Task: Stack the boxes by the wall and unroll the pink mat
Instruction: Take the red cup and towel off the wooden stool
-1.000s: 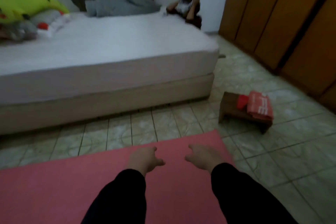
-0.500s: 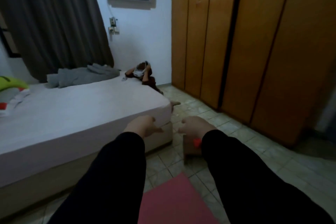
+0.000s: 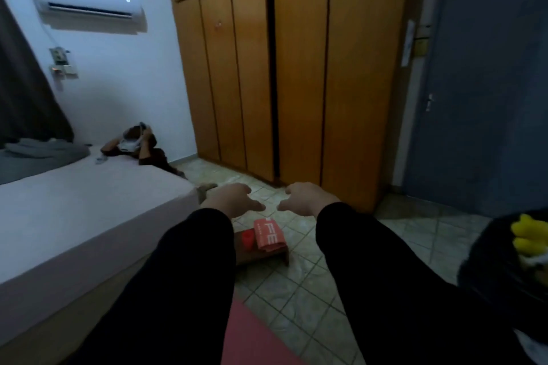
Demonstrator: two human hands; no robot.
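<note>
Stool (image 3: 267, 255): on the tiles by the bed (image 3: 74, 216); carries a red cup (image 3: 248, 238) and a red packet (image 3: 268, 235) side by side
Arms: both stretched forward, black sleeves
Left hand (image 3: 234, 198): palm down; fingers loosely curled, apart, holding nothing
Right hand (image 3: 308, 197): likewise, empty
Mat (image 3: 252, 338): pink, flat on the floor below the arms
Boxes: none in view

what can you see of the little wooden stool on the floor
The wooden stool is low, dark brown and looks like plain board. It stands upright on the tiled floor near the bed. A red cup and a folded red cloth with white lettering lie on top. The left sleeve hides its left end. Neither hand touches it.
</note>
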